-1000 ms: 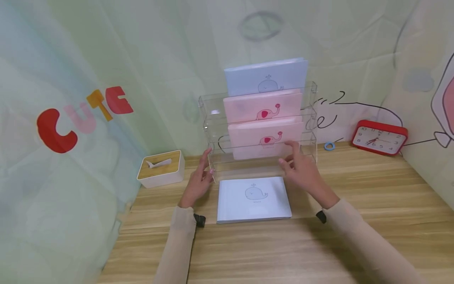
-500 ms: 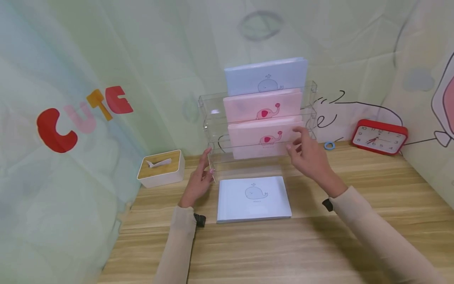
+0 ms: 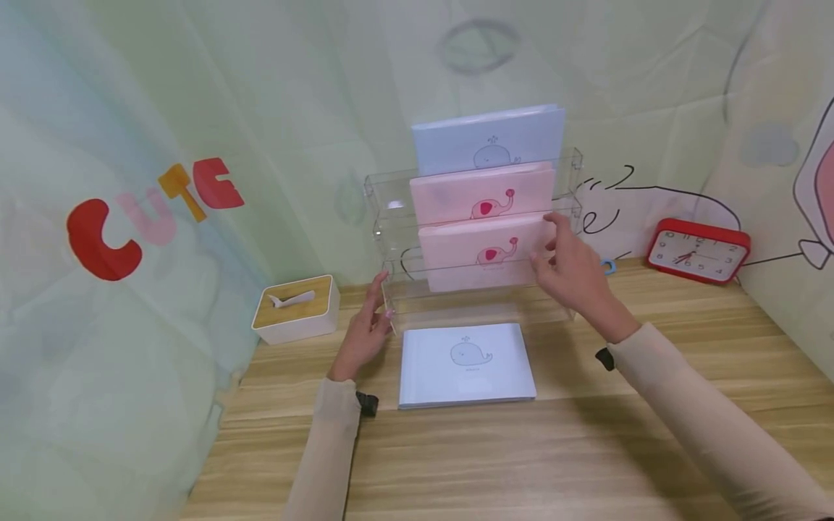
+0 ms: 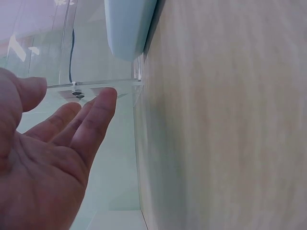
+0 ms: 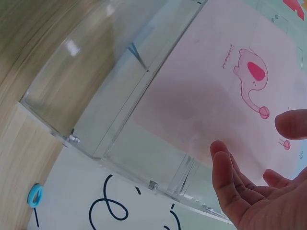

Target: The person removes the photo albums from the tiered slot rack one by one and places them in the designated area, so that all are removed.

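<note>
A clear acrylic rack [image 3: 391,235] holds a light blue whale book [image 3: 456,148] on top, with a pink elephant book [image 3: 449,199] and a lower pink elephant book [image 3: 449,250] below it. Lying flat on the table before the rack is another light blue whale book [image 3: 465,383]. My left hand [image 3: 361,340] rests its fingers against the rack's left side panel. At the lower pink book's upper right corner is my right hand [image 3: 576,278], fingers loosely bent. In the right wrist view, the thumb and fingers of that hand [image 5: 259,201] stand apart, pinching nothing.
A tissue box [image 3: 296,329] with a wooden lid stands left of the rack. To the right are a red alarm clock [image 3: 697,253] and a small blue ring [image 5: 34,195]. A printed cloth [image 3: 293,108] hangs behind the wooden table [image 3: 489,463].
My right hand has moved up and to the right along the lower pink book, from its lower right part to its upper right corner. The left hand and the books stay in place.
</note>
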The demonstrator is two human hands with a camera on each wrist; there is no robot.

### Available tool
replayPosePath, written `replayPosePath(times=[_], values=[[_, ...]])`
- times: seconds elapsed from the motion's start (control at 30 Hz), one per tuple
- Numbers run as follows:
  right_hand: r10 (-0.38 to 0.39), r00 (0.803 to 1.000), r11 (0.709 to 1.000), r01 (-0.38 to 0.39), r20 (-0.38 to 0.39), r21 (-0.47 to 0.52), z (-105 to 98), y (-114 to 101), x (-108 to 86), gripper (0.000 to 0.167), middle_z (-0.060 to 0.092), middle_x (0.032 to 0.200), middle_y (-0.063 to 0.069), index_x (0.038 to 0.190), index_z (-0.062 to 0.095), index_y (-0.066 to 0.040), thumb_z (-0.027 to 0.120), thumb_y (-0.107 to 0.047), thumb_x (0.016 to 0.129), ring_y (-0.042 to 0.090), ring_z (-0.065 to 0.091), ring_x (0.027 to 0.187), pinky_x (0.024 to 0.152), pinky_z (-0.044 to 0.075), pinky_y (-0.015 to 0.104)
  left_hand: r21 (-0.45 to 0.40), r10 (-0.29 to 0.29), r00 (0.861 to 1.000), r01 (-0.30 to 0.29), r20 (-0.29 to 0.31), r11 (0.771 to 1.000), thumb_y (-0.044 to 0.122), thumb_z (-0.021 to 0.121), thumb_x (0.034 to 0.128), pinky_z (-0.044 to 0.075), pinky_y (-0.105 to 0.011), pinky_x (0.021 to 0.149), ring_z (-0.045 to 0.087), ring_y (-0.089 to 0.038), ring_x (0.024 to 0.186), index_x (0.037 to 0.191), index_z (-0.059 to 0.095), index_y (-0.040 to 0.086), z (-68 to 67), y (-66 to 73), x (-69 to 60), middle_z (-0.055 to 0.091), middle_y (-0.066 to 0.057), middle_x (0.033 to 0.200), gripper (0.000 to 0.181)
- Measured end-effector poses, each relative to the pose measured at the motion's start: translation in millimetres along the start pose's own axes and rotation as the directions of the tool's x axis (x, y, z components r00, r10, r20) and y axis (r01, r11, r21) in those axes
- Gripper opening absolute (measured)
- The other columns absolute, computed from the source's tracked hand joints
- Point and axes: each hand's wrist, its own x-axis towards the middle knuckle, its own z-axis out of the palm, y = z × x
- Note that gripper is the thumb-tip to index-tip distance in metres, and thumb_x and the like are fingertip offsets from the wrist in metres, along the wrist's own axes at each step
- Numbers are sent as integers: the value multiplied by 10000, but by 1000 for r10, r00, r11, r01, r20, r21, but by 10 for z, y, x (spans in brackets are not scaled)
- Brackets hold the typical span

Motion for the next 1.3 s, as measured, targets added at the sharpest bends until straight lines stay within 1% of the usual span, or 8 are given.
replayPosePath(times=[0.13, 0.23, 0.53, 0.77, 0.97, 1.07, 1.17, 1.3], values=[[30, 999, 1000, -30, 24, -7, -29, 12, 38, 684, 677, 1246, 270, 1649, 278, -89, 561, -242, 1046, 422, 678, 963, 799, 606, 559, 3, 5, 1000, -5, -5, 1000, 179, 503, 1140, 649, -517, 885, 775, -403, 1056, 1681, 127, 536, 1, 7, 1, 524, -296, 1600, 750], [39, 998, 999, -39, 39, -15, -37, 26, 63, 702, 683, 1237, 270, 1670, 253, -96, 553, -254, 1055, 416, 685, 965, 817, 604, 566, 9, 3, 1000, -3, -8, 1000, 181, 506, 1140, 648, -526, 896, 775, -409, 1066, 1679, 126, 542, 3, 15, -1, 523, -297, 1600, 752], [54, 997, 998, -53, 62, -21, -44, 42, 107, 728, 686, 1210, 274, 1685, 220, -108, 551, -261, 1055, 410, 653, 927, 790, 583, 539, 14, 4, 1000, -4, -5, 1000, 179, 508, 1140, 648, -546, 910, 771, -424, 1087, 1683, 123, 529, 7, 14, -6, 514, -308, 1604, 752], [60, 998, 998, -60, 37, -12, -61, 39, 99, 636, 672, 1210, 278, 1616, 305, -91, 556, -261, 1056, 426, 640, 945, 782, 574, 540, 23, 10, 1000, -10, -11, 1000, 168, 509, 1139, 651, -544, 898, 778, -416, 1063, 1684, 123, 526, 8, 6, -4, 512, -312, 1604, 757], [64, 998, 998, -64, -20, -7, -70, 33, 110, 540, 589, 1322, 278, 1532, 410, -70, 554, -252, 1044, 433, 564, 1132, 914, 528, 614, 16, 14, 1000, -14, -9, 1000, 157, 509, 1137, 655, -543, 899, 773, -430, 1090, 1685, 126, 521, 10, 13, -2, 509, -320, 1603, 761], [42, 998, 999, -42, -48, -1, -83, 35, 133, 486, 573, 1315, 271, 1454, 473, -35, 570, -253, 1031, 424, 534, 1151, 942, 501, 618, 12, 12, 1000, -12, -7, 1000, 165, 510, 1138, 657, -540, 906, 767, -431, 1119, 1682, 124, 533, 8, 18, -3, 504, -315, 1609, 762], [4, 999, 999, -2, -43, 43, -99, 48, 170, 459, 599, 1313, 253, 1404, 513, -4, 599, -251, 1027, 411, 539, 1153, 972, 500, 599, 8, 10, 1000, -10, -10, 1000, 173, 511, 1139, 657, -539, 903, 767, -426, 1122, 1680, 122, 540, 6, 18, -7, 502, -309, 1614, 761], [-8, 1000, 990, 7, 5, 143, -108, 81, 213, 489, 618, 1397, 225, 1433, 520, -14, 638, -271, 1033, 387, 554, 1210, 1031, 513, 583, 9, 17, 1000, -16, -13, 1000, 161, 517, 1135, 654, -538, 891, 776, -414, 1072, 1684, 128, 523, 7, 14, -6, 514, -315, 1601, 764]])
